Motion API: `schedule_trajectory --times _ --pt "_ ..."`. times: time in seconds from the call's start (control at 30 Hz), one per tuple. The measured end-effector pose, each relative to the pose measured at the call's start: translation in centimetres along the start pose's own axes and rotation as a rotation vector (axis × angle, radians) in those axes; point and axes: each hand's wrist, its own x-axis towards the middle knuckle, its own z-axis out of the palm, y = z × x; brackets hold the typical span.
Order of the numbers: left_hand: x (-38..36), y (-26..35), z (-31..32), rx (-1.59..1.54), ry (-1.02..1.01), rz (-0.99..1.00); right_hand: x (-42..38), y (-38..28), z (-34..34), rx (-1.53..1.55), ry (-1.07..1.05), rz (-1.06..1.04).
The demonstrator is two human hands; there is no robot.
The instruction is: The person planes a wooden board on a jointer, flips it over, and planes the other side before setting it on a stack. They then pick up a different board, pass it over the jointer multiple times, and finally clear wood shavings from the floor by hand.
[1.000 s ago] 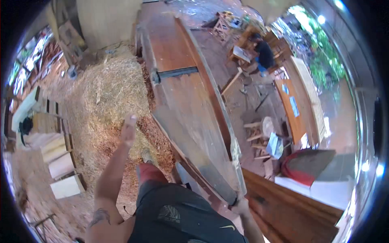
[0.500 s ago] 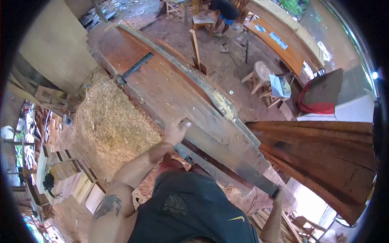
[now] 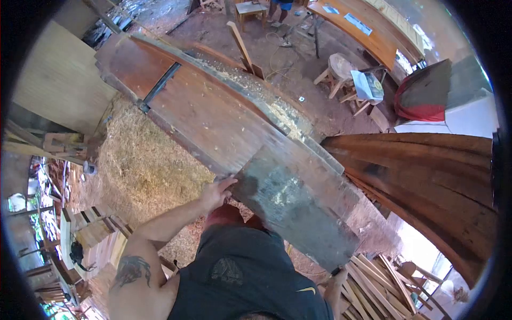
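A wide, dark, weathered wooden board (image 3: pixel 298 213) lies slanted across the near end of a long wooden workbench (image 3: pixel 213 125), its broad face showing pale scuffs. At the board's left end, my left hand (image 3: pixel 217 194) is closed on the near corner. My right hand (image 3: pixel 334 285) grips the far right corner, low in the view, and most of its fingers are hidden. The near edge of the board is close to my body.
Wood shavings (image 3: pixel 149 154) heap up left of the bench. Thick reddish planks (image 3: pixel 421 181) stand to the right. Cut strips (image 3: pixel 373 285) pile at lower right, and more boards (image 3: pixel 104 240) at lower left. A stool (image 3: pixel 341 66) and another person's legs (image 3: pixel 280 10) appear beyond.
The board has turned from nearly on edge to showing its broad face, and its near edge has come towards my body. Both hands moved with it, slightly left. My view tilted down.
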Motion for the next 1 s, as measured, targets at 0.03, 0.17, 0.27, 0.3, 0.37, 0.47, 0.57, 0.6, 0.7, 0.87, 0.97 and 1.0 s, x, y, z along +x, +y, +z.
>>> schedule_trajectory --times 0.03,0.17,0.27,0.3,0.37,0.47,0.57,0.6,0.7,0.87,0.97,1.0 --pt "0.3 -0.6 0.4 -0.009 -0.022 -0.031 0.3 0.2 0.6 0.039 -0.022 -0.007" --pt "4.4 -3.5 0.5 0.147 0.044 0.078 1.5 -2.4 9.3 0.21 -0.094 -0.049" --pt "7.2 -1.4 -1.2 0.509 0.147 0.078 3.1 -4.2 14.6 0.076 -0.083 -0.123" --pt "8.1 0.0 -1.7 0.649 0.17 0.035 2.8 -5.1 16.5 0.045 -0.101 -0.114" --pt "10.0 1.0 -0.5 0.566 0.209 0.021 0.3 -7.2 19.4 -0.021 -0.131 -0.092" --pt "13.0 5.0 2.3 0.404 0.15 -0.143 -0.9 -9.4 22.8 -0.147 -0.332 -0.038" --pt "15.5 7.3 5.1 0.472 0.163 -0.359 -3.7 -11.7 27.2 -0.388 -0.287 -0.04" --pt "16.3 7.1 5.5 0.534 0.192 -0.431 -3.9 -11.6 28.5 -0.368 -0.335 -0.063" --pt "17.5 4.1 5.0 0.58 0.355 -0.413 -3.2 -10.5 31.9 -0.428 -0.456 -0.152" --pt "19.5 0.2 1.1 0.572 0.36 -0.511 -4.4 -10.6 35.9 -0.614 -0.578 -0.175" --pt "21.8 -1.5 -1.8 0.538 0.408 -0.602 -7.0 -11.3 39.5 -0.721 -0.607 -0.179" --pt "22.7 -2.0 -2.7 0.524 0.433 -0.64 -7.3 -11.4 40.6 -0.736 -0.663 -0.186"
